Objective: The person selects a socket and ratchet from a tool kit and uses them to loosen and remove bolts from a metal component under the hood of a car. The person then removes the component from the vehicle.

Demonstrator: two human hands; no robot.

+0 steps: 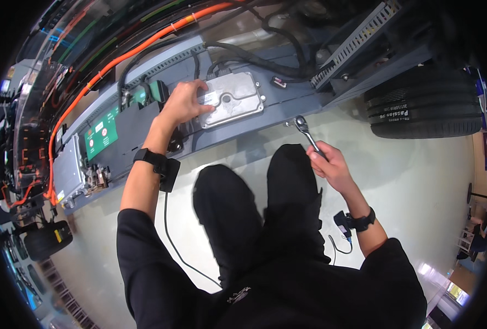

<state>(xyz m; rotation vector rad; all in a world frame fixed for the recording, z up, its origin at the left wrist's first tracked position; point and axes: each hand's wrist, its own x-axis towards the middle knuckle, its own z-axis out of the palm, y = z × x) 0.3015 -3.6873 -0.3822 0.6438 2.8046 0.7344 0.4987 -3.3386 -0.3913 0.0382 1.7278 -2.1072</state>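
Note:
My left hand [187, 102] grips the left end of a silver metal control unit [238, 98], its thumb and index finger spread over the top face. The unit lies on a grey metal beam of a vehicle frame, with a black cable connector at its far side. In my right hand [331, 166] is a ratchet wrench [302, 127], held by its dark handle. Its round head points away from me, just beyond the beam's near edge and apart from the unit. A small dark part with a pinkish mark [279, 82] sits on the beam right of the unit.
An orange cable [117, 61] and thick black hoses [243, 54] run along the frame. Left of the unit are a black cover with a green label [102, 133] and a silver box [68, 167]. A black tyre [424, 104] stands at the right, near a slotted upright [356, 41].

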